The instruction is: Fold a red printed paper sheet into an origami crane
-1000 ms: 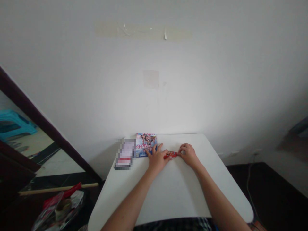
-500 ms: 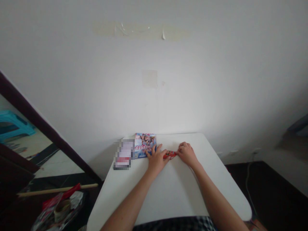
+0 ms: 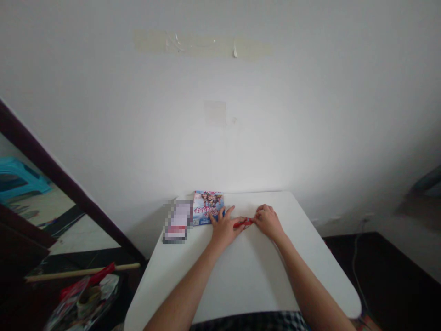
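A narrow red piece of printed paper [image 3: 244, 223], seemingly folded, lies low over the white table [image 3: 248, 276] between my two hands. My left hand [image 3: 224, 229] has its thumb and index finger on the paper's left end, while its other fingers spread towards a booklet. With fingers curled in, my right hand [image 3: 268, 221] pinches the paper's right end. The blue and red printed booklet [image 3: 208, 202] rests at the table's back edge, its lower right corner partly under my left fingers. Both ends of the red paper are hidden by my fingers.
Left of the booklet is a blurred-out phone-like object [image 3: 178, 223]. The wall [image 3: 310, 115] rises behind the table. On the floor at left are a bin bag with rubbish [image 3: 86, 299] and a wooden stick [image 3: 120, 267]. A cable [image 3: 354, 257] hangs at right.
The red paper has turned between my fingers and looks narrower, showing less of its printed face. My hands have barely shifted.
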Action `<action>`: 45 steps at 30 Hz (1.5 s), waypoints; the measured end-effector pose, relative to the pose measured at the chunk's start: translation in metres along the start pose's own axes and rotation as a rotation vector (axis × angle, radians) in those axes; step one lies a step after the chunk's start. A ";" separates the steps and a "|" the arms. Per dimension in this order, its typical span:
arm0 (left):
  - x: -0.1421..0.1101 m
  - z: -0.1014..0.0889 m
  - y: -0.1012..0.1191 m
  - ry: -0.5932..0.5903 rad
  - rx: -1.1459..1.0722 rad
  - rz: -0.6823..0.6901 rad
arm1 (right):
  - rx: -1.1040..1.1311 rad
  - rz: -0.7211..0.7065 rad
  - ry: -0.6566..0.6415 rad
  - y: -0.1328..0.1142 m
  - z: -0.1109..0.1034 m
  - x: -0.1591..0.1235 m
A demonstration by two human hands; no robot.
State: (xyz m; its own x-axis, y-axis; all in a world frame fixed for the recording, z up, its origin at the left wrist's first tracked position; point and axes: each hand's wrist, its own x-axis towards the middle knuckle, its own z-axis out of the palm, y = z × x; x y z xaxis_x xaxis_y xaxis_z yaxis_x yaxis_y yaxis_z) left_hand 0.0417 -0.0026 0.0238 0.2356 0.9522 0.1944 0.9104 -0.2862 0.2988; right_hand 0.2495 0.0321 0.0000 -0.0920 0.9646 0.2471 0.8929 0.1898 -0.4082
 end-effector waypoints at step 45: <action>0.001 0.013 0.000 0.127 0.011 -0.113 | 0.166 -0.130 0.148 0.000 0.011 -0.011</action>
State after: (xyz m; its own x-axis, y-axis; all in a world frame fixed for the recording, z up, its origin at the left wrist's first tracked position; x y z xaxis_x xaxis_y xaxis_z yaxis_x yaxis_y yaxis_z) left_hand 0.0465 -0.0003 0.0119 0.0872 0.9569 0.2771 0.9326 -0.1762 0.3150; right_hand 0.2459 0.0234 -0.0126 -0.1250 0.8950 0.4283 0.7922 0.3499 -0.5000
